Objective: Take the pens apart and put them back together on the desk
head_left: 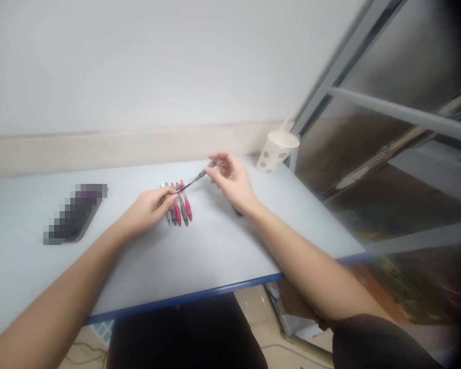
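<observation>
Between both hands a slim pen part is stretched at a slant above the table. Its thin dark rod (187, 187), which looks like a refill, ends in the pinched fingertips of my left hand (155, 206). The thicker grey pen barrel (202, 173) is held between thumb and fingers of my right hand (230, 179), whose other fingers are curled loosely. Below, several grey and red pens (183, 211) lie side by side in a row, partly covered by my left fingertips. A small dark item (238, 212) shows partly behind my right wrist.
A phone (75, 215), partly pixelated, lies at the left of the pale table (200, 256). A white paper cup (272, 154) with red marks stands tilted-looking at the back right, a stick in it. A metal-framed glass panel (369, 107) borders the right side.
</observation>
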Motion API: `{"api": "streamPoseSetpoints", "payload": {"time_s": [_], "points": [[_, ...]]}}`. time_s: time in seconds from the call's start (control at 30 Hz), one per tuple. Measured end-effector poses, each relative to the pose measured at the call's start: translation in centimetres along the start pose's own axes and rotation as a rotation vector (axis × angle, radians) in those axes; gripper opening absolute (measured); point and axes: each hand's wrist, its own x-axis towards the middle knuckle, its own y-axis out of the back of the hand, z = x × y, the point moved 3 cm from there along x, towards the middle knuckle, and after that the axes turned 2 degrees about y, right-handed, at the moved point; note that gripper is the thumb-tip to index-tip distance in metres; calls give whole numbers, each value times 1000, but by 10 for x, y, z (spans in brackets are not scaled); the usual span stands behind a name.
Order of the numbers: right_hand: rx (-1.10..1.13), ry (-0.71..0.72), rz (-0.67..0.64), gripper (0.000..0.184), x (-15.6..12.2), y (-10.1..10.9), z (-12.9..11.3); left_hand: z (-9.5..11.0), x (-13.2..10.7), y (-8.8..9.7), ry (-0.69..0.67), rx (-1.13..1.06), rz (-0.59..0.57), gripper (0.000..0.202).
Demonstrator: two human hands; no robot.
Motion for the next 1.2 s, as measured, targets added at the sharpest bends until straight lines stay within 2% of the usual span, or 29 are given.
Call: {"api": "streamPoseSetpoints", "payload": {"time_s": [0.17, 0.4, 0.63, 0.73, 0.83, 0.87, 0.93, 0.97, 1.03, 1.07, 1.17, 1.2], "points": [[73, -54, -29, 26, 1, -2, 4, 1, -1, -1, -13, -1, 10, 36], [146, -184, -253, 28, -5, -12, 3, 5, -4, -5, -25, -29, 49, 36], [150, -279, -376, 28, -6, -12, 7, 1, -2, -8, -25, -70, 35, 38], [38, -257, -359, 27, -9, -14, 5, -1, -1, -6, -73, -37, 75, 34], [-202, -229, -380, 57, -14, -17, 2, -1, -2, -3, -146, 17, 142, 31], [-267, -226, -396, 61, -15, -18, 1, -1, -2, -2, -168, 44, 154, 31], [-299, -187, -431, 49, -17, -20, 0, -2, -2, 0, -193, 104, 166, 33], [-269, -147, -445, 38, -18, -22, -1, -3, -2, 1, -197, 130, 171, 33], [-213, -81, -479, 30, -18, -23, -2, -4, -2, 2, -213, 159, 167, 32], [-217, -88, -503, 30, -18, -24, -1, -4, -3, 2, -233, 156, 159, 31], [-323, -190, -556, 56, -17, -20, -1, 1, -3, 0, -288, 121, 131, 28], [-333, -204, -569, 56, -16, -18, -3, 2, -4, 0, -288, 115, 130, 28]]}}
